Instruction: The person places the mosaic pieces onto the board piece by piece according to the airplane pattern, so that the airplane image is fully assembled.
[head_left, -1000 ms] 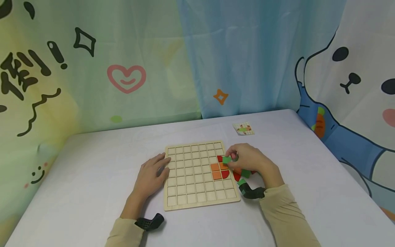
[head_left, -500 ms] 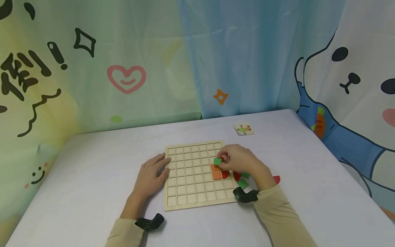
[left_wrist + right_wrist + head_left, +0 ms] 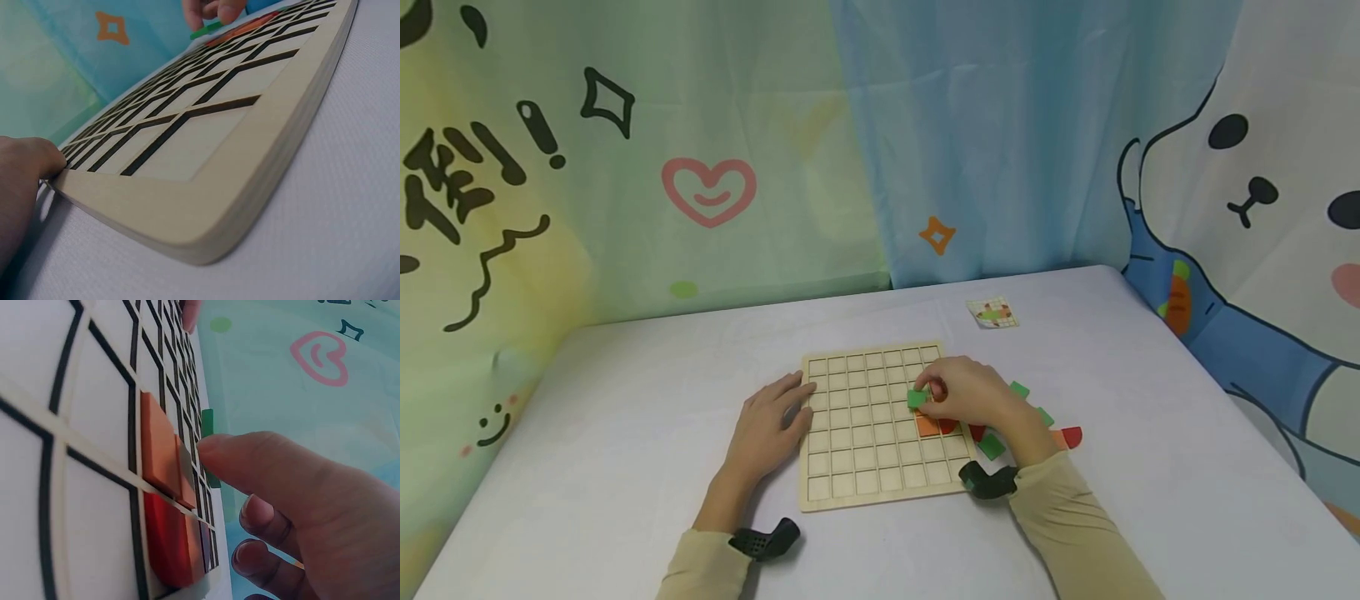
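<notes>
On the white-covered counter (image 3: 625,417) lies a wooden grid board (image 3: 859,459). At its left edge rests the left hand (image 3: 771,425), fingers loosely extended, its grip holding nothing. Over the board's right part, the right hand (image 3: 973,392) has its grip narrowed to a pinch on a green square tile (image 3: 917,399). A printed picture card (image 3: 992,312) lies beyond the board. An orange tile (image 3: 927,426) sits in the grid near the right hand; loose green tiles (image 3: 991,447) lie to the board's right.
</notes>
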Demonstrator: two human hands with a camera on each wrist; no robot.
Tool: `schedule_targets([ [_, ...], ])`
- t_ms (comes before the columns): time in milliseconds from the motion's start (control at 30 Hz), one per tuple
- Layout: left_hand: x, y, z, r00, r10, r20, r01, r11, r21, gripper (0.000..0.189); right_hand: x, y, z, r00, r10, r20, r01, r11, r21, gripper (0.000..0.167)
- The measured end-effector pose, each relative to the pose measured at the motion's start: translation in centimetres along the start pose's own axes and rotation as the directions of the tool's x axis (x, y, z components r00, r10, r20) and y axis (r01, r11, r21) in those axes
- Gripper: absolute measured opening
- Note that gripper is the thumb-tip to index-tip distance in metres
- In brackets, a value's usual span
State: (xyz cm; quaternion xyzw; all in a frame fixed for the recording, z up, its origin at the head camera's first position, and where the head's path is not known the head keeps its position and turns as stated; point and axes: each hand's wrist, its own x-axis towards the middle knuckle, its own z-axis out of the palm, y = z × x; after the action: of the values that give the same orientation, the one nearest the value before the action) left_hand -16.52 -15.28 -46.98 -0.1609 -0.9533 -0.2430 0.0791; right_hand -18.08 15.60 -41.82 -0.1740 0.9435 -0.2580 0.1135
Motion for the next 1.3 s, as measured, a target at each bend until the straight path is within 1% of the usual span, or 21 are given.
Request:
schedule_targets([
  [267, 0.1, -0.1, 0.2, 1.000, 0.003, 0.003, -0.003, 1.000, -0.004, 0.039, 0.0, -0.4, 0.4, 1.000, -0.005, 0.007, 0.005, 1.000, -0.004, 0.024],
  [667, 0.2, 0.1, 0.2, 1.000, -0.006, 0.013, 0.006, 1.000, 0.007, 0.039, 0.2, -0.8, 1.1, 0.999, -0.035, -0.008, 0.034, 0.997, -0.072, 0.019],
  [1100, 0.1, -0.1, 0.2, 1.000, -0.001, 0.008, 0.001, 1.000, 0.018, 0.039, 0.2, -1.0, 1.3, 0.999, -0.053, -0.002, 0.052, 0.995, -0.086, 0.016],
  [1300, 0.0, -0.1, 0.2, 1.000, -0.005, 0.009, 0.005, 1.000, 0.014, 0.039, 0.4, -1.0, 1.4, 0.999, -0.048, -0.003, 0.048, 0.994, -0.095, 0.015],
])
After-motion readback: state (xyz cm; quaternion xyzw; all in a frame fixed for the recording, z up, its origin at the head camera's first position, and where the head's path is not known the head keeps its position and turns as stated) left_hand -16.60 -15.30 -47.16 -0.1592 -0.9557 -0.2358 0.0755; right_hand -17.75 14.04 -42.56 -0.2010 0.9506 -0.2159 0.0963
